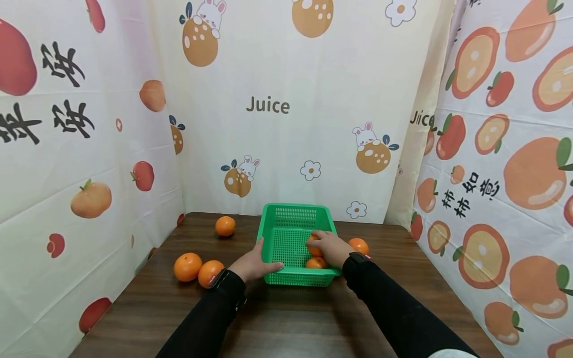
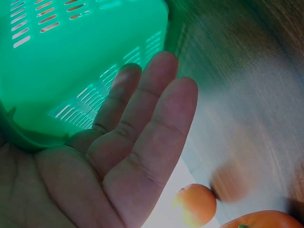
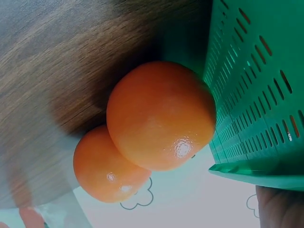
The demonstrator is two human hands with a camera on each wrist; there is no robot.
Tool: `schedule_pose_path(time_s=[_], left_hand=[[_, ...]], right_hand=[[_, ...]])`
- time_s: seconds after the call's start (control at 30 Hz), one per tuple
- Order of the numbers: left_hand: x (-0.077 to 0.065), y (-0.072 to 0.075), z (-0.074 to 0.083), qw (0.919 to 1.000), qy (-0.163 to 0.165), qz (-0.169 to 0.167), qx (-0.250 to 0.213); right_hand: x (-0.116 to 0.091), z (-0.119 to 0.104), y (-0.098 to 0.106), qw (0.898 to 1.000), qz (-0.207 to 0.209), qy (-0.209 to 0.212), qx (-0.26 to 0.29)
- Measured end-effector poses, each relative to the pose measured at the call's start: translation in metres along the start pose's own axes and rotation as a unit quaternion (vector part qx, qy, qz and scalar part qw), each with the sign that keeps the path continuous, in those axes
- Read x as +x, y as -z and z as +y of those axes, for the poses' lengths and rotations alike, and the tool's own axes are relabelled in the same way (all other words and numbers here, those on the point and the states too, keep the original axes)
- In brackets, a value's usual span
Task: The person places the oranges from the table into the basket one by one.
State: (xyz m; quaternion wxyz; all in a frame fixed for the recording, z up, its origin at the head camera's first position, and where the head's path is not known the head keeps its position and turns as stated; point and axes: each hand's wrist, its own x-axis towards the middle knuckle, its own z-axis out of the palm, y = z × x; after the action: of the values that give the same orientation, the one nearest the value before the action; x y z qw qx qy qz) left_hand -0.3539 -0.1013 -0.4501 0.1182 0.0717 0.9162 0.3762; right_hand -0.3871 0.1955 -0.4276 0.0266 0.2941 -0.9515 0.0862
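Back cloth (image 1: pixel 286 136): "Juice"; right cloth (image 1: pixel 485 169): "柿柿如意"; left cloth (image 1: pixel 105 154): "安"

Person dressed in black

A long black fabric left sleeve (image 1: pixel 201 318) and a matching long black fabric right sleeve (image 1: pixel 394 303) each reach the wrist. At the left cuff sits a black strap-like band (image 1: pixel 220 278) with small light glints; a second black band (image 1: pixel 355 259) circles the other wrist. The uncovered left hand (image 1: pixel 255 262) and uncovered right hand (image 1: pixel 331 247) show five-fingered human shapes, partly hidden
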Motion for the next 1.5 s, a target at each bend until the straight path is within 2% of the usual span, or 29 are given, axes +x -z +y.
schedule_pose_path(time_s=[0.3, 0.67, 0.97, 1.2, 1.5], left_hand=[[0.006, -0.001, -0.001, 1.0, 0.001, -0.002, -0.006], [0.005, -0.001, -0.002, 1.0, -0.003, 0.001, -0.003], [0.001, -0.001, 0.0, 1.0, -0.002, -0.001, -0.004], [-0.001, 0.0, 0.001, 1.0, -0.004, -0.003, -0.008], [-0.002, 0.0, 0.001, 1.0, -0.004, -0.001, -0.002]], right_hand=[[0.004, 0.003, -0.002, 0.999, -0.016, 0.0, -0.028], [0.013, 0.016, -0.013, 0.999, -0.041, -0.008, -0.022], [0.014, 0.02, -0.018, 0.999, -0.039, -0.015, -0.008], [0.01, 0.013, -0.013, 0.999, -0.039, -0.012, -0.004], [0.004, 0.007, -0.008, 0.999, -0.018, -0.027, 0.037]])
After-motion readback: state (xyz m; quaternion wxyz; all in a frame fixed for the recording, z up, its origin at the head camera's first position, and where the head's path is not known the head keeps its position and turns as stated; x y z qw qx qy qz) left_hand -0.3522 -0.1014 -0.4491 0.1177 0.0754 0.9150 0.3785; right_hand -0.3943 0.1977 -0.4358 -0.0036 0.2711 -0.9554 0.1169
